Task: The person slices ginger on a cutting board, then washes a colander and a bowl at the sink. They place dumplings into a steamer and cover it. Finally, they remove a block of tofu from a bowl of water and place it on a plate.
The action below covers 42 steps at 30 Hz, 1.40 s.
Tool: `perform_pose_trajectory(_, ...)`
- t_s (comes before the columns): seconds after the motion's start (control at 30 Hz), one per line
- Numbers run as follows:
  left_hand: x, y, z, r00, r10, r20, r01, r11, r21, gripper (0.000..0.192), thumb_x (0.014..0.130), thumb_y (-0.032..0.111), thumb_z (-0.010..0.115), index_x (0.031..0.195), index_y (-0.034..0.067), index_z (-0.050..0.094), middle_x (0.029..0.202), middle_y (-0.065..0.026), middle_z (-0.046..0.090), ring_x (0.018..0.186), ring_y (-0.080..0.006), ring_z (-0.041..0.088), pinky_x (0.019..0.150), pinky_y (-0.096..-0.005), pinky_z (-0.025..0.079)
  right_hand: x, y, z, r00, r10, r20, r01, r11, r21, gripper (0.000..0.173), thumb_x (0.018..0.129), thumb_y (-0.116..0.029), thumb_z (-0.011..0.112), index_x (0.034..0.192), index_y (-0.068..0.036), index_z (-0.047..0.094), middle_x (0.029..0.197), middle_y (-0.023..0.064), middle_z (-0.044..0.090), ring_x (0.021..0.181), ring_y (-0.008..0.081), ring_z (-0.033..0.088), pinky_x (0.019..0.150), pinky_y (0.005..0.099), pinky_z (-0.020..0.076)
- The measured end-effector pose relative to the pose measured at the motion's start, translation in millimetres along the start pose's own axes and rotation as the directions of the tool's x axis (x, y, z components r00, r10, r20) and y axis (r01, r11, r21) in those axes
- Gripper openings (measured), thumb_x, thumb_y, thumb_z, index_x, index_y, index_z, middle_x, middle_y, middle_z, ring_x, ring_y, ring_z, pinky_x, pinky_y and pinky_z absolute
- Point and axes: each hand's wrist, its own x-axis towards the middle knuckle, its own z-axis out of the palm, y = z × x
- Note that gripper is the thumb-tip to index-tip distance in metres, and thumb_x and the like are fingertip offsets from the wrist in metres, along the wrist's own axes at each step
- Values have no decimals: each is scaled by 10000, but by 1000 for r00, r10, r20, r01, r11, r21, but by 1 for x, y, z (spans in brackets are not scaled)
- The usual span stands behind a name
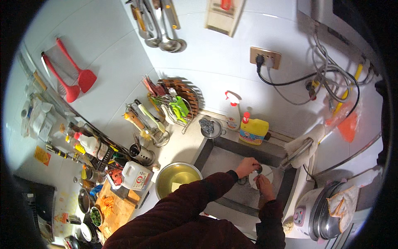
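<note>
Both hands are over the grey sink (217, 160). Between them is a small metal utensil (259, 169) that looks like a spoon. My left hand (246, 168) pinches its dark, rounded end with the fingertips. Just below and to the right, my right hand (264, 186) is closed around what appears to be its handle, mostly hidden by the fingers. Behind the hands, a round white dish (267, 173) shows in the sink, partly covered by them. The faucet (297, 152), with a pale cloth (306, 140) wrapped on it, reaches in from the right.
Left of the sink stands a metal basin (178, 168) of yellowish liquid with a pale block in it. A yellow pump bottle (254, 131), a spray bottle (233, 115) and a small metal bowl (212, 130) line the back edge. A rice cooker (311, 208) stands at right.
</note>
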Motion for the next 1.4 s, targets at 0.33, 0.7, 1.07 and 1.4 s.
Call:
perform_pose_trajectory(0.33,-94,80,-295,635,584,-507,-63,692,719,266,835,-29,559,1029,89,696,933,-128,654,863,-346,657,739,-411,543,-37,103,-58,917,-282,283,355,250,-901,193,974,-160,537,924,-46,685,727,60,622,688,182,631,632,369,514)
perform_pose_trajectory(0.7,-94,77,-414,461,676,-575,238,530,814,226,836,-26,581,1014,65,685,959,-102,637,817,-332,680,699,-413,566,-54,68,-39,979,93,-181,-149,934,-324,238,995,-202,532,937,-24,679,764,75,645,644,153,617,606,294,508)
perform_pose_trajectory(1.07,-52,67,-340,656,565,-500,286,426,858,574,849,-62,566,1411,-2,473,1404,-235,492,1213,-382,548,1007,-426,492,-33,134,-82,984,116,-134,-177,619,-765,401,794,-268,750,1073,11,678,1026,189,674,951,345,639,780,480,543)
perform_pose_trajectory(1.4,-103,3,-71,1000,26,-11,-18,888,459,358,854,64,679,1208,90,633,1316,-146,558,1217,-343,559,1013,-418,485,53,320,-65,671,598,-439,-535,800,271,419,954,-391,660,908,24,699,714,103,672,540,230,604,483,387,460)
